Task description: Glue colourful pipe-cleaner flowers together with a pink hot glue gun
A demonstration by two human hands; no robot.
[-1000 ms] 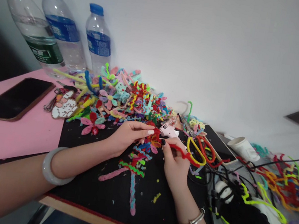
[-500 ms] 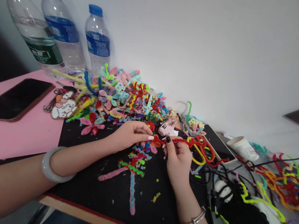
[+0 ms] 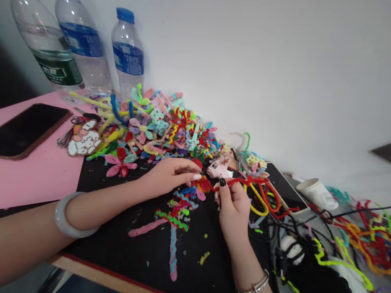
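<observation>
My left hand (image 3: 168,176) pinches one end of a red pipe cleaner (image 3: 238,182) above the black mat (image 3: 117,233). My right hand (image 3: 232,207) grips the same red pipe cleaner a little further right, thumb and forefinger closed on it. The red strand runs on to the right past yellow and red loops (image 3: 264,198). Below my hands lie curly pipe cleaner pieces (image 3: 174,215) in green, pink, blue and red. A big heap of coloured pipe cleaner shapes (image 3: 161,128) is piled just beyond my left hand. A small pink glue gun (image 3: 218,169) lies behind my fingers.
Three water bottles (image 3: 80,47) stand at the back left against the white wall. A phone (image 3: 20,129) lies on pink paper (image 3: 7,170) beside keys with a charm (image 3: 82,140). On the right are a paper cup (image 3: 317,193), black cables (image 3: 318,282) and more pipe cleaners (image 3: 374,241).
My right hand has lifted and turned the red pipe cleaner up towards the left hand; the strand now runs level between both hands. The left hand has barely moved.
</observation>
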